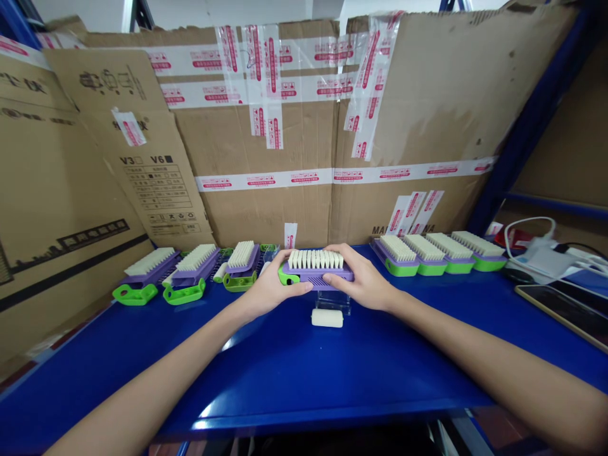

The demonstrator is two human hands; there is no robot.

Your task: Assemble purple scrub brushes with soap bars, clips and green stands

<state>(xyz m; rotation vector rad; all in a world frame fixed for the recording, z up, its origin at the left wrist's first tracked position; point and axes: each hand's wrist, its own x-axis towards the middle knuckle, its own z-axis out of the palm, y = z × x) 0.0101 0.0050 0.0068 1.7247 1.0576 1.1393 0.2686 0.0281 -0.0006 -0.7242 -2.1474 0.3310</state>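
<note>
Between my two hands is a purple and green brush [319, 273] with cream bristles facing up, held just above the blue table. My left hand [275, 282] grips its left end, where a green end piece shows, the thumb along the front side. Around the right end is my right hand [358, 278], its thumb pressed on the purple front. A clear plastic piece [339, 304] shows just below the brush. In front of it lies a cream-coloured block with rounded ends [327, 318].
Purple brushes with loose-looking green parts [185, 292] stand at the left. Several brushes with green bases [430, 253] line the back right. A phone [565, 310], white cables and an adapter [534, 253] lie far right. Taped cardboard [266, 139] walls the blue table [285, 373].
</note>
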